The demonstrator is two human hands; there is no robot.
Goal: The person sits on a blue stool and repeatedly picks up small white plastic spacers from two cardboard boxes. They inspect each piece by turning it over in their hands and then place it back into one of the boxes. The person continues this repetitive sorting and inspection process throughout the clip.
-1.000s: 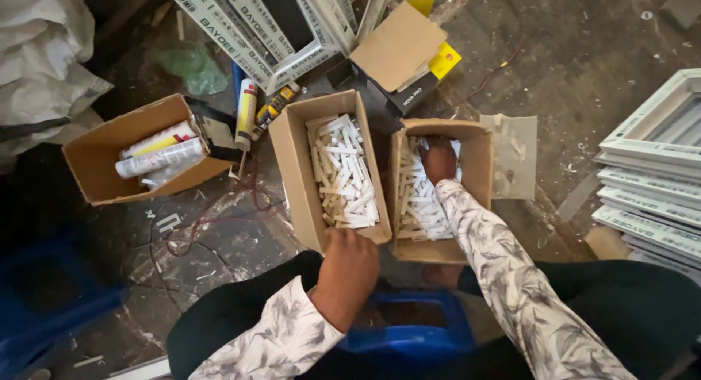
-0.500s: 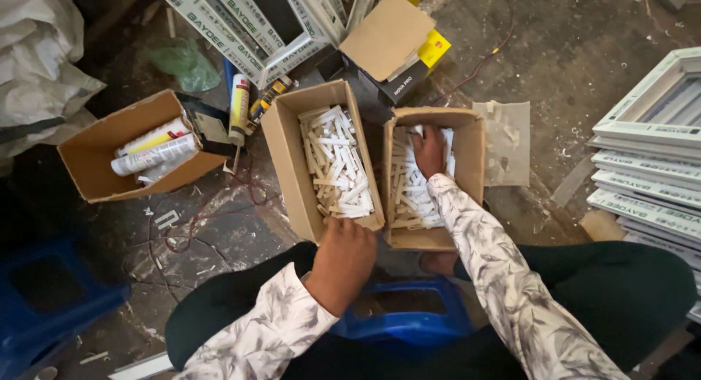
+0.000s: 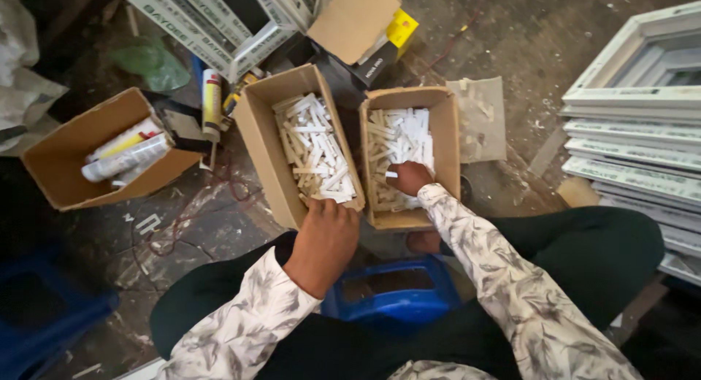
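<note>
Two open cardboard boxes stand side by side on the floor in front of me, both filled with small white plastic pieces. My left hand [image 3: 326, 238] rests on the near edge of the left box [image 3: 261, 143], fingers curled down over its rim. My right hand [image 3: 410, 177] is inside the right box [image 3: 447, 143], closed among the white pieces [image 3: 400, 135]; what it grips is hidden by the fingers. More white pieces [image 3: 314, 146] fill the left box. I sit on a blue stool [image 3: 391, 289] between my knees.
A third cardboard box [image 3: 55, 164] with sealant tubes lies at the left. White window frames [image 3: 635, 132] are stacked at the right and more [image 3: 197, 22] lean at the top. A loose tube [image 3: 211, 95], a cardboard flap [image 3: 354, 18] and blue crate [image 3: 44, 314] surround them.
My right hand has drawn back from the far end of the right box toward its near end. The left hand stayed on the left box's edge. The view moved closer.
</note>
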